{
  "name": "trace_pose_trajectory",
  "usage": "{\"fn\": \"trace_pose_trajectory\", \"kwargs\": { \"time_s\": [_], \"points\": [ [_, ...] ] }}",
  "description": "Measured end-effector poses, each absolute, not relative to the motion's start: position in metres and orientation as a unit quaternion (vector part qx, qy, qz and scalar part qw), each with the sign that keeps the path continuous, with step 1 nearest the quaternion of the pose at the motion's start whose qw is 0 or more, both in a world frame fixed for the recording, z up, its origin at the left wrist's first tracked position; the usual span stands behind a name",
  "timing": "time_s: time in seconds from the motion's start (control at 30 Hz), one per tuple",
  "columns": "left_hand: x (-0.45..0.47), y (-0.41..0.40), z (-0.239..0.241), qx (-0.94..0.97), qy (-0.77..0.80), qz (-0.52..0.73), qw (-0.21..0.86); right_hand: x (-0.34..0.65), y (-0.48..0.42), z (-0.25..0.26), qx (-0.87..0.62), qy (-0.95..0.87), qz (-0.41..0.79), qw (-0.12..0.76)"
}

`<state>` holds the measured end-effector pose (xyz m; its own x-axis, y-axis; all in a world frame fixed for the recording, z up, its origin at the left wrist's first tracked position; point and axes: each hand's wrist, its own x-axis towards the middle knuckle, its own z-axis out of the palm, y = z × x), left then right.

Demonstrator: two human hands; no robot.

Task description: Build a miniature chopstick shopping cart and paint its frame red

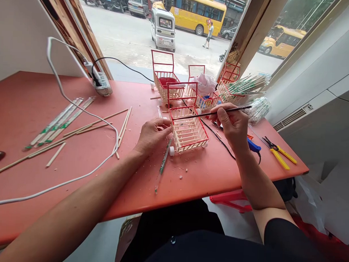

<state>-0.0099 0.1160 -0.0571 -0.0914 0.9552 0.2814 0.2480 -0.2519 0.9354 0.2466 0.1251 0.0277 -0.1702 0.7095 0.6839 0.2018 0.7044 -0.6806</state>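
Note:
A miniature shopping cart (190, 133) built of thin wooden sticks stands on the red table, with red on its rim and tall handle and white wheels below. My left hand (155, 134) is closed at the cart's left side, its fingertips on the frame. In my right hand (230, 119) is a thin dark paintbrush (206, 114), held like a pen. Its tip reaches left to the cart's rim near the base of the handle. A wrapped chopstick packet (164, 159) lies by the cart's left wheel.
Behind stand similar carts, one (166, 79) holding something red, another a white cloth (203, 84). Chopsticks (241, 85) fill a third. Yellow-handled pliers (281, 155) and a blue-handled tool (253, 146) lie right. A white cable (84, 175) crosses the left, near loose sticks (88, 128).

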Motion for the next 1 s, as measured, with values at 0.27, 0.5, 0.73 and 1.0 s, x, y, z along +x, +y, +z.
{"fn": "trace_pose_trajectory", "kwargs": {
  "time_s": [0.27, 0.5, 0.73, 1.0],
  "points": [
    [-0.01, 0.117, -0.059, 0.582, 0.515, 0.536, 0.331, 0.25, 0.112, 0.039, -0.288, -0.738, 0.227, 0.567],
    [-0.01, 0.117, -0.058, 0.589, 0.517, 0.531, 0.324, 0.256, 0.108, 0.04, -0.291, -0.742, 0.229, 0.559],
    [-0.009, 0.116, -0.057, 0.582, 0.519, 0.53, 0.333, 0.254, 0.106, 0.041, -0.302, -0.748, 0.218, 0.55],
    [-0.01, 0.113, -0.054, 0.59, 0.52, 0.522, 0.33, 0.262, 0.107, 0.041, -0.286, -0.744, 0.239, 0.555]
  ]
}}
